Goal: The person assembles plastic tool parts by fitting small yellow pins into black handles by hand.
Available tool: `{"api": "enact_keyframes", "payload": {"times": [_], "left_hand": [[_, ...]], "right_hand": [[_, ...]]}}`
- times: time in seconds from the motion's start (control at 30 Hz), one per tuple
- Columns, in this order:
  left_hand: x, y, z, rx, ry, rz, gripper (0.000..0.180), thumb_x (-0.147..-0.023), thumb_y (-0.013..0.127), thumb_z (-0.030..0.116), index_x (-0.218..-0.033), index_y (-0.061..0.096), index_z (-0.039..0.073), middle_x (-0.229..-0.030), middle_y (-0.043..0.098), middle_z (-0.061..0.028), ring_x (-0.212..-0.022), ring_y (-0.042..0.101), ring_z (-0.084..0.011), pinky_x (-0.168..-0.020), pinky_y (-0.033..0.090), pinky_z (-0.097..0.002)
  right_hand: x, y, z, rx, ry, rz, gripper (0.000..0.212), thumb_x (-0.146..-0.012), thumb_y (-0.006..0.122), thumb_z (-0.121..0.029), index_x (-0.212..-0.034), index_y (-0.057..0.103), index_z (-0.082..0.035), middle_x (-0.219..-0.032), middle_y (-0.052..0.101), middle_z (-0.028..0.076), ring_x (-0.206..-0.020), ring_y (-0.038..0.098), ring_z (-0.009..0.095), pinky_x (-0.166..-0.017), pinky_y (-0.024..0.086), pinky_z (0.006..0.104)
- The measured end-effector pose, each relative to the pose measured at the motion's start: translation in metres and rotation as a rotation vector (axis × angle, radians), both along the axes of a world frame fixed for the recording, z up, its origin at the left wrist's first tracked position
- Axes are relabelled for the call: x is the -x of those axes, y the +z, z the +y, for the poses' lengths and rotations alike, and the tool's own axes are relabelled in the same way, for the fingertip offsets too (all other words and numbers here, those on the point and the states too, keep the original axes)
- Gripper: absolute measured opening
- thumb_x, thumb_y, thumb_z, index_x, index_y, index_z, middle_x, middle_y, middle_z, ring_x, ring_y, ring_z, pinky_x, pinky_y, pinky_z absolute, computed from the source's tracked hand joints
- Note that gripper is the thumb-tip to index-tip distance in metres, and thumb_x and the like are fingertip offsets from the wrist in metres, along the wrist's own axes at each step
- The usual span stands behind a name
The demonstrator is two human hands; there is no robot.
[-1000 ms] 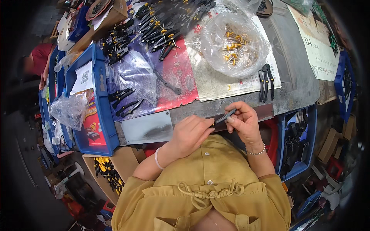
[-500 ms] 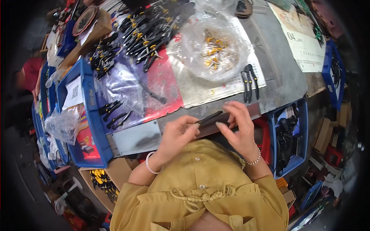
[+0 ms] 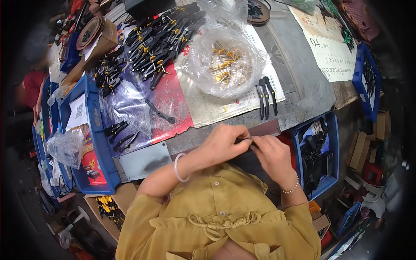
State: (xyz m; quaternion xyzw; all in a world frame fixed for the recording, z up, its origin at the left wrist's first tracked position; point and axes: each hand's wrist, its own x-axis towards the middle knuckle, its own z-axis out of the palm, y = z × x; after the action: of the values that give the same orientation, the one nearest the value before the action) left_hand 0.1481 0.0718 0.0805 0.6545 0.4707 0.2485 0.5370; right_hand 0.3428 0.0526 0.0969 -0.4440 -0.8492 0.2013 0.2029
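Observation:
Close to my body, just off the bench's front edge, both hands meet around a slender black piece (image 3: pixel 248 141), mostly hidden by the fingers. My left hand (image 3: pixel 226 141) is wrapped round it, thumb and forefinger pressed together. My right hand (image 3: pixel 274 156) pinches its right end with thumb and fingertips. Beyond the hands, black-handled pliers parts (image 3: pixel 266 97) lie side by side on the paper. Further back, a clear plastic bag (image 3: pixel 201 80) lies open around yellow-headed metal pins (image 3: pixel 225 65).
A heap of black pliers (image 3: pixel 158 45) covers the back left. A blue bin (image 3: pixel 97 147) stands at left; another blue bin (image 3: pixel 323 184) with black parts sits at right. A metal plate (image 3: pixel 145 160) lies at the front edge. A single long black part (image 3: pixel 160 113) rests on the plastic sheet.
My hands have come together; the right has closed from spread fingers onto the black piece. The left has moved right with the piece, now mostly covered. The view has shifted slightly.

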Motion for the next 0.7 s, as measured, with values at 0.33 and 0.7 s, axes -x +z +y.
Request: {"api": "enact_keyframes", "payload": {"times": [0.33, 0.7], "left_hand": [[0.022, 0.005, -0.016, -0.136, 0.246, -0.029, 0.029, -0.082, 0.063, 0.012, -0.108, 0.058, 0.001, -0.100, 0.061, -0.0117, -0.082, 0.061, -0.0213, -0.072, 0.049, -0.0303], [0.131, -0.023, -0.062, -0.043, 0.863, 0.230, 0.016, -0.085, 0.060, 0.008, -0.097, 0.064, -0.002, -0.076, 0.065, -0.0056, -0.065, 0.059, -0.0116, -0.058, 0.046, -0.0256]], "right_hand": [[-0.053, -0.038, 0.077, 0.333, -0.529, 0.387, 0.023, -0.082, 0.063, -0.005, -0.103, 0.059, 0.003, -0.074, 0.059, 0.003, -0.069, 0.053, 0.008, -0.062, 0.044, 0.0220], [-0.039, -0.044, 0.117, 0.361, -0.478, 0.167, 0.024, -0.083, 0.062, -0.011, -0.102, 0.060, 0.003, -0.079, 0.063, 0.010, -0.072, 0.058, 0.014, -0.066, 0.046, 0.0284]]}}
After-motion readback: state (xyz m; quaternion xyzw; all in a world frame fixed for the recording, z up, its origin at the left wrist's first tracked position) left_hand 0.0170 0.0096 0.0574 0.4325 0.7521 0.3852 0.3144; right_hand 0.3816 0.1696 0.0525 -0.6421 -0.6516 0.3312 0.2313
